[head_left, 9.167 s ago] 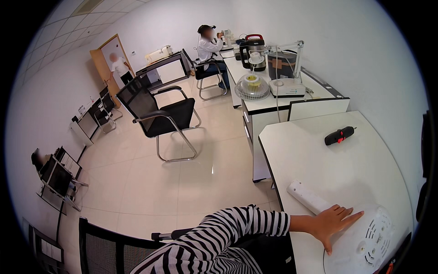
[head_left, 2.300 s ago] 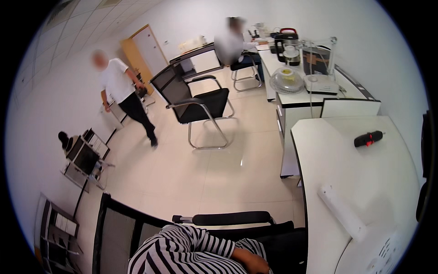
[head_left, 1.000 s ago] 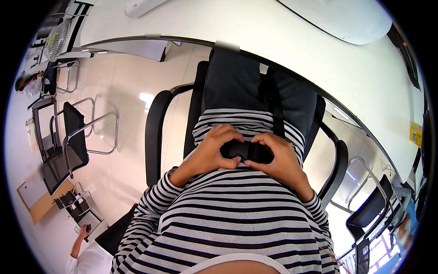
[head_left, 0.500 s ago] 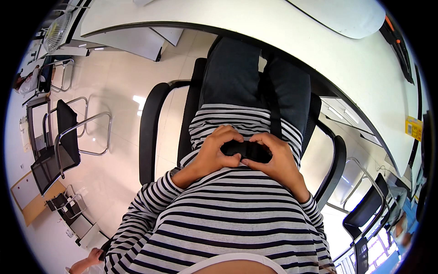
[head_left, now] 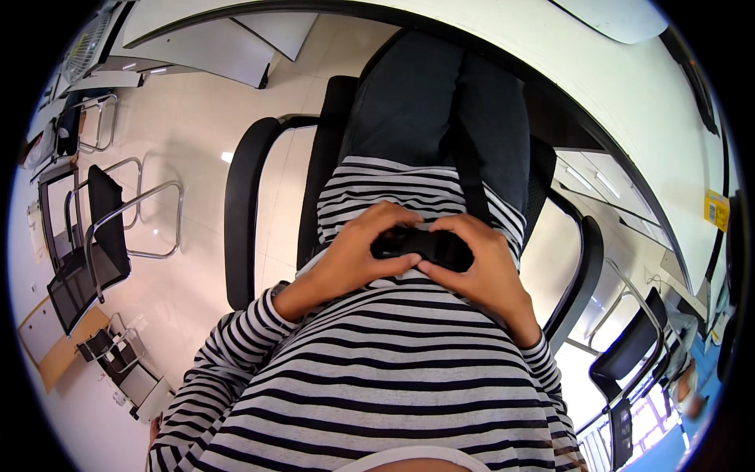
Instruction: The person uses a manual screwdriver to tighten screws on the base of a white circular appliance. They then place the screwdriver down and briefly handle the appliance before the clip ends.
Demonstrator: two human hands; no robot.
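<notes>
Head view looks straight down my own front: I see both hands meeting at my waist over a small black object point(head_left: 423, 244), perhaps a buckle or clip, pressed against my striped shirt point(head_left: 393, 377). My left hand point(head_left: 358, 256) curls around its left end, fingers closed over the top edge and thumb beneath. My right hand point(head_left: 480, 271) grips the right end the same way, fingers wrapped on it. The object sits between the two hands, just above the shirt hem and below my dark trousers point(head_left: 440, 110). I sit in a black office chair point(head_left: 244, 204); a white table edge point(head_left: 629, 118) curves past my knees. Another chair point(head_left: 86, 244) stands well apart on the pale floor.
</notes>
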